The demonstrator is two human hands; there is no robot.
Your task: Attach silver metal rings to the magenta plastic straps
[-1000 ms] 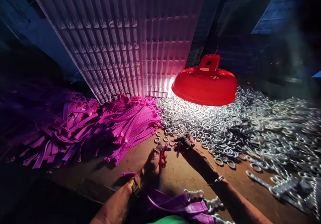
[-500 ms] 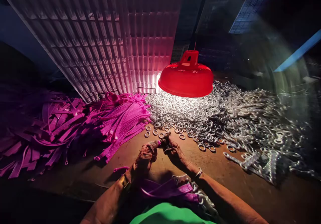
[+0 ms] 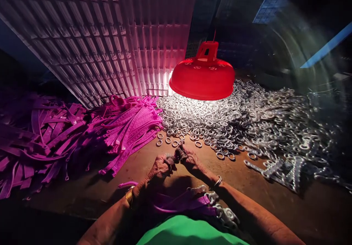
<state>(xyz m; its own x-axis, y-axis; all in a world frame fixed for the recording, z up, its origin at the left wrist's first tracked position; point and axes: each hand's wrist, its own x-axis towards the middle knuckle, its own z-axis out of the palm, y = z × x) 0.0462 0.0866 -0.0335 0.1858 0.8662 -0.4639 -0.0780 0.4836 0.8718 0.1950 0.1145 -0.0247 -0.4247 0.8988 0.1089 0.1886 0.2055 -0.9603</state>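
Observation:
My left hand (image 3: 160, 165) and my right hand (image 3: 191, 159) meet fingertip to fingertip over the brown table (image 3: 233, 186), pinching a small piece between them; it is too dark to make out fully, but earlier it looked like a purple strap end and a metal ring. Just beyond the fingers lie a few loose metal rings (image 3: 167, 141). Several purple straps with metal clips (image 3: 189, 203) rest across my lap below the wrists.
A red lamp shade (image 3: 202, 77) hangs low over a big heap of silver rings (image 3: 209, 117). Metal clips (image 3: 286, 153) spread to the right. Purple plastic straps (image 3: 82, 131) are piled at left. White grid trays (image 3: 110, 40) lean at the back.
My hands were apart, the left with a purple strap end, the right by the rings; they have come together. The view has shifted, so everything sits lower-left to upper-left differently.

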